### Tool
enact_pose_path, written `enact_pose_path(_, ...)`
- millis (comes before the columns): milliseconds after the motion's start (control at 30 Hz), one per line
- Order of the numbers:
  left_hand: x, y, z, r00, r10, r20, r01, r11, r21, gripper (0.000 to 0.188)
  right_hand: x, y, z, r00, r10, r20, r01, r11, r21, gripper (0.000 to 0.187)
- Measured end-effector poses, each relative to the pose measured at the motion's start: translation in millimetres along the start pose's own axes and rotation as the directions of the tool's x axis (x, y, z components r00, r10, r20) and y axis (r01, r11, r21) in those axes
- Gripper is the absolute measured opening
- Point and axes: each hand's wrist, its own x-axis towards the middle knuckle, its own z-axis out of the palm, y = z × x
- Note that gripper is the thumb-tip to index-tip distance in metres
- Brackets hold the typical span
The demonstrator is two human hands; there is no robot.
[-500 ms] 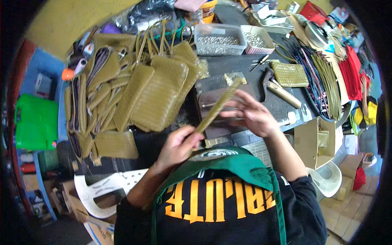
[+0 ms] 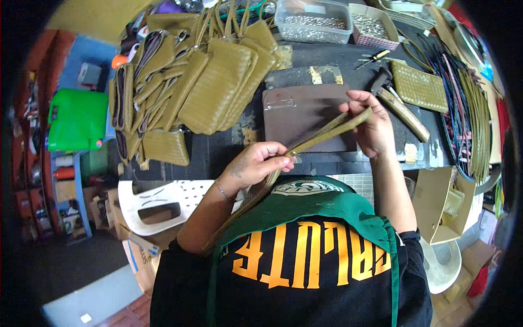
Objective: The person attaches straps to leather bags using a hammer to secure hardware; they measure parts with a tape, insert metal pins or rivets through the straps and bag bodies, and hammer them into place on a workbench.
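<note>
My left hand (image 2: pixel 260 165) pinches a slim olive woven leather piece (image 2: pixel 321 136) between thumb and fingers, near a small metal fitting. It looks like a pouch or strap turned nearly edge-on; which one I cannot tell. Its far end rests in my right hand (image 2: pixel 373 124), whose fingers curl round it. A narrow olive length trails below my left hand along the apron. Under both hands lies a dark brown board (image 2: pixel 280 122) on the black worktable (image 2: pixel 218 150).
Olive woven bags and pouches (image 2: pixel 212 87) are heaped left. Behind stand a clear tub (image 2: pixel 313 27) and a box (image 2: pixel 373 27) of metal pieces. A hammer (image 2: pixel 403 111), screwdriver (image 2: pixel 373 59), flat woven pouch (image 2: pixel 419 84) and strap bundle (image 2: pixel 468 120) lie right.
My right hand has come up to the far end of the olive piece and closed on it. The piece now shows two edges. The view has shifted, so the table appears higher.
</note>
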Motion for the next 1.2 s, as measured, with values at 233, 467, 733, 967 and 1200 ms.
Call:
enact_pose_path(233,-5,-8,-4,0.996,-0.091,-0.015,0.090,0.919,0.385,0.029,23,-15,-18,0.970,0.202,0.138,-0.182,0.972,-0.147,0.014)
enact_pose_path(467,-14,16,-29,0.987,0.097,-0.127,-0.022,0.869,0.495,0.041,28,-13,-20,0.955,0.177,0.237,-0.163,0.983,-0.080,0.011)
enact_pose_path(733,32,14,-69,0.972,0.236,-0.007,-0.172,0.729,0.662,0.036,19,-8,-21,0.984,0.072,-0.165,-0.134,0.904,-0.406,0.013)
enact_pose_path(967,45,18,-63,0.855,0.502,0.134,-0.439,0.561,0.702,0.017,14,-2,6,0.944,-0.111,-0.311,-0.139,0.720,-0.680,0.019)
enact_pose_path(1200,33,8,-57,0.880,0.474,0.030,-0.310,0.525,0.793,0.024,10,5,3,0.946,-0.252,-0.204,-0.029,0.562,-0.826,0.015)
